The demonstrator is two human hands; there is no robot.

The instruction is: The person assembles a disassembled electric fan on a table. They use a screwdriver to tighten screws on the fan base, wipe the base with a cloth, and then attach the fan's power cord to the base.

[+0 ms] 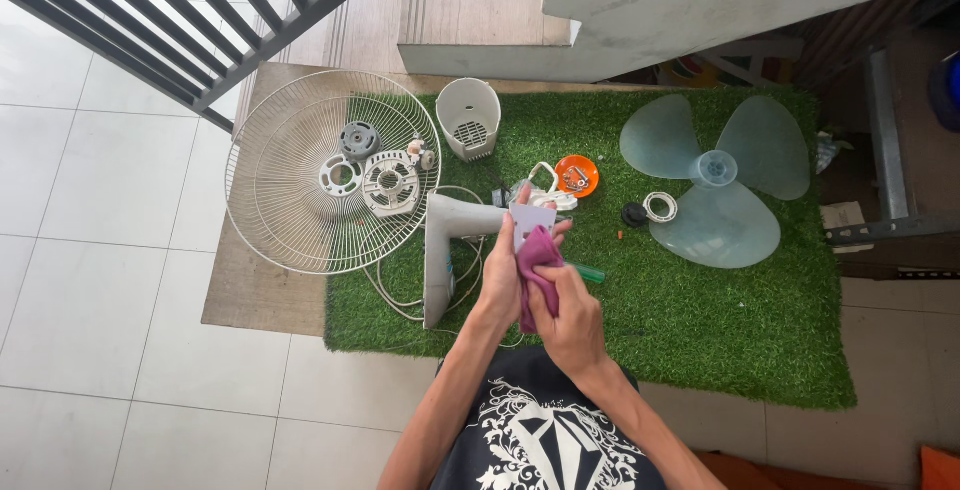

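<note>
**Hands with cloth and white part above a taken-apart fan**

The right hand [572, 325] is clenched around a purple cloth [537, 262], fingers wrapped over its lower folds. The left hand [503, 275] grasps a small white plastic part [530, 218] from the side, thumb and fingers closed on it; the cloth lies against this part, between the two hands. What the part is cannot be told, since the hands hide much of it. Just beside the right hand a green-handled tool [588, 272] lies on the green turf mat [700, 330]. Directly left of the hands lies the white fan body [447, 250] with its looped cord [400, 290]. Beyond the hands sit an orange dish [577, 175] of small pieces and a white cup-shaped cover [468, 117]. Further left is the wire fan guard [270, 220], holding round motor parts [365, 165]. Well to the right lie the pale three-bladed fan blade [715, 175] and two small rings [648, 211].
</note>
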